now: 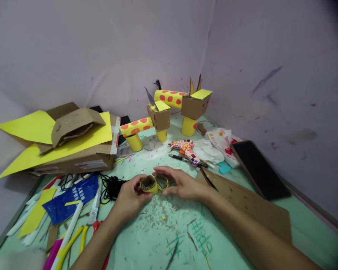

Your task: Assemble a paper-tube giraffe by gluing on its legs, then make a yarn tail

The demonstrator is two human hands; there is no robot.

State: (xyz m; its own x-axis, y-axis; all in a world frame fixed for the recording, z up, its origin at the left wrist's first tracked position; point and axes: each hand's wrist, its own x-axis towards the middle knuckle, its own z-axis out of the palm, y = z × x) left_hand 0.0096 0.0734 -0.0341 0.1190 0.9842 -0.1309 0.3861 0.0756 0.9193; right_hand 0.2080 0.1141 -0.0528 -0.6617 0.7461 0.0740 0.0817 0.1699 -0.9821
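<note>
My left hand (132, 197) is closed round a short yellow paper-covered tube (149, 184), its open end facing up with rough brown cardboard inside. Right beside it, my right hand (181, 183) has its thumb and fingers round a second yellow tube (162, 181). The two tubes are side by side and look to be touching. Cardboard crumbs (154, 219) lie scattered on the green tabletop (135, 243) below them.
Behind stand two spotted yellow animal figures with box heads (161, 118) (195, 106). Cardboard and yellow paper (76, 140) are piled left, above scissors (95, 210), a blue packet (73, 197) and black cord (112, 187). A phone (259, 168) and cardboard sheet (248, 206) lie right.
</note>
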